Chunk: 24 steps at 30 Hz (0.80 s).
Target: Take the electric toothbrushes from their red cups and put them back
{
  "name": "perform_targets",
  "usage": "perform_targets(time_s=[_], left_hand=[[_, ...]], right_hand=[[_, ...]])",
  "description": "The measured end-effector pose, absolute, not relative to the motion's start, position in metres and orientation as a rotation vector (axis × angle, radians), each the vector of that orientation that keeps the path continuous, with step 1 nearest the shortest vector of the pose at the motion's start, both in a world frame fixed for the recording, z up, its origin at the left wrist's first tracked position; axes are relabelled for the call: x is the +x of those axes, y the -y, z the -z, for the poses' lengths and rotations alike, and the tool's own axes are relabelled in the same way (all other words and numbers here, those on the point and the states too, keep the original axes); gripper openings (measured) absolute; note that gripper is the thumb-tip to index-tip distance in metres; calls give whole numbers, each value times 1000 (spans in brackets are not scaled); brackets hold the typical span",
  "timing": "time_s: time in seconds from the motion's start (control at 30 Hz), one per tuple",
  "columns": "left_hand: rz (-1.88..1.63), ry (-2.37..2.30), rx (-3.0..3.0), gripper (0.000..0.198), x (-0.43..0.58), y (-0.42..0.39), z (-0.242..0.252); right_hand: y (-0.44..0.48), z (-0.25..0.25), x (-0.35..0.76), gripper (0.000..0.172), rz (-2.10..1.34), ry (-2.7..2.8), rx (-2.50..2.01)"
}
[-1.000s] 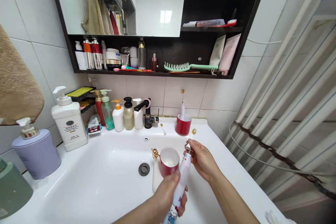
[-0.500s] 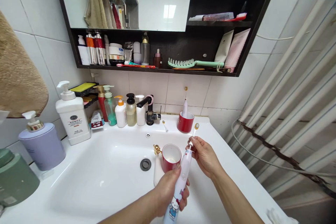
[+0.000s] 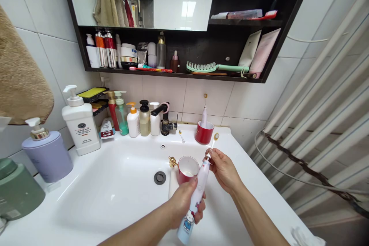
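Observation:
My left hand [image 3: 184, 203] is wrapped round the white handle of an electric toothbrush [image 3: 193, 203] with a cartoon print, held tilted over the white sink [image 3: 115, 184]. My right hand [image 3: 223, 169] pinches the thin brush head [image 3: 213, 142] where it meets the handle's top. Just left of the handle, a red cup [image 3: 187, 168] with a white inside stands in the basin.
A second red cup [image 3: 203, 132] with another electric toothbrush stands at the sink's back edge. A black tap [image 3: 164, 119] and several pump bottles [image 3: 135, 117] line the back; large bottles [image 3: 80, 121] sit left. A dark shelf [image 3: 178, 57] hangs above.
The view shifted slightly; both hands with the toothbrush stay over the basin, the brush head still gripped at the handle's top.

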<state>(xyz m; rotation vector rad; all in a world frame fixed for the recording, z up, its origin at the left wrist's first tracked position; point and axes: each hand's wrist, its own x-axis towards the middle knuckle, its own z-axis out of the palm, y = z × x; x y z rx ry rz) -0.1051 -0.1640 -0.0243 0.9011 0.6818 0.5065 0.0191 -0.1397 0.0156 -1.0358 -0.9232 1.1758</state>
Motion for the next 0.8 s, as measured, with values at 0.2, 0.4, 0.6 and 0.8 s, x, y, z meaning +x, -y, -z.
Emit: perform_targets(time_s=[0.2,0.4,0.6,0.8], left_hand=[[-477,-650,844,46,-106,164,21],[-470,-622,865,47,-105,163,24],[-493,-609,893,47,-106,163,23],[-525,-607,893,44,-107,162,25]], right_hand=[[140,-14,19,19,-1197,920,-1016],[140,-15,17,18,-1218,914,-973],[140,-16,18,19,-1220,938,-987],[140,-13,17,19,-1211,952,-985]])
